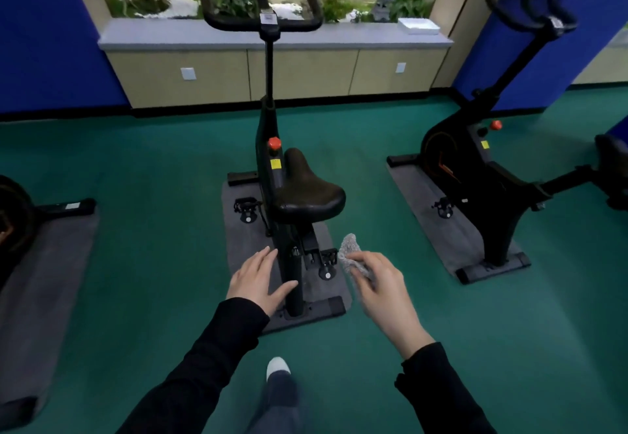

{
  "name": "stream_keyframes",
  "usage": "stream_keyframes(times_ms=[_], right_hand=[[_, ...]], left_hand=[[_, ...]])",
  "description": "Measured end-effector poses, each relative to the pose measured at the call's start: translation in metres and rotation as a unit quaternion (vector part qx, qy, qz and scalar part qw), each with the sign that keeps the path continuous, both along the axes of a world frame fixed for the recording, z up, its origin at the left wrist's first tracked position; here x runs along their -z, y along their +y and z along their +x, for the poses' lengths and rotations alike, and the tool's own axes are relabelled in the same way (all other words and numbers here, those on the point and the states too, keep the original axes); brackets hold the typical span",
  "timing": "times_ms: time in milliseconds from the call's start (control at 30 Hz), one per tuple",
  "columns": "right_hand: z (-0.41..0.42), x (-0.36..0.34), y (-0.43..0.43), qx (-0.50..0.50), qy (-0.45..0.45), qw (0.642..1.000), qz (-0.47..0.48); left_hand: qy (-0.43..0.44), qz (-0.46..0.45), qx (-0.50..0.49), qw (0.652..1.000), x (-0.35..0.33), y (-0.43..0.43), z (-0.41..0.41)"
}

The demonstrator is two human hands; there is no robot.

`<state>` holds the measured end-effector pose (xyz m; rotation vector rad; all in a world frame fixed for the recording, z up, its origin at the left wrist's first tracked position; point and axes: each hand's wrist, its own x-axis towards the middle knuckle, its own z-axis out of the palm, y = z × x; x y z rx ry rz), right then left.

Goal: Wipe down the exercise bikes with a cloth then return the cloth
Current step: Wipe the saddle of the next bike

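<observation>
Currently right hand [380, 292] pinches the cloth [350, 251] by one edge; left hand [260, 280] is spread beside the seat post [295, 272]. Risk: the loose end could snag the pedal [328, 260] and pull free.

Nubby grey cloth [350, 253], glossy saddle [307, 192]

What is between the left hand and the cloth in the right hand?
In the head view, the middle bike's black seat post and one pedal lie between the left hand and the grey cloth.

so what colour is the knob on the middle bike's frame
Red, seen in the head view: the knob.
</observation>
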<state>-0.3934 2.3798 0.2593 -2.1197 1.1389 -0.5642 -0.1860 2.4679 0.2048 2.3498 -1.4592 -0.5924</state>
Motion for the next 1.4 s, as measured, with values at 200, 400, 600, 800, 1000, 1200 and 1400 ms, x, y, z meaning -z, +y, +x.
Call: stream_keyframes(times_ms=[200,400,600,800,1000,1200,1400], right_hand=[[0.038,0.011,-0.080,-0.039,0.024,0.999,0.014],[0.067,0.022,-0.139,-0.062,0.025,0.998,0.009],[0.101,0.030,-0.195,-0.114,0.031,0.993,0.016],[0.158,0.046,-0.247,-0.239,0.030,0.970,-0.039],[0.229,0.077,-0.266,-0.420,0.080,0.896,-0.120],[0.267,0.098,-0.274,-0.566,0.209,0.777,-0.178],[0.277,0.086,-0.324,-0.531,0.195,0.756,-0.331]], left_hand=[[0.033,0.003,-0.052,0.998,0.023,-0.067,0.034],[0.070,0.018,-0.086,0.994,0.044,-0.113,0.057],[0.105,0.011,-0.133,0.985,0.064,-0.139,0.069],[0.169,-0.016,-0.186,0.968,0.091,-0.156,0.081],[0.241,-0.069,-0.189,0.949,0.111,-0.166,0.092],[0.279,-0.097,-0.174,0.939,0.113,-0.171,0.098],[0.301,-0.102,-0.157,0.935,0.118,-0.169,0.096]])
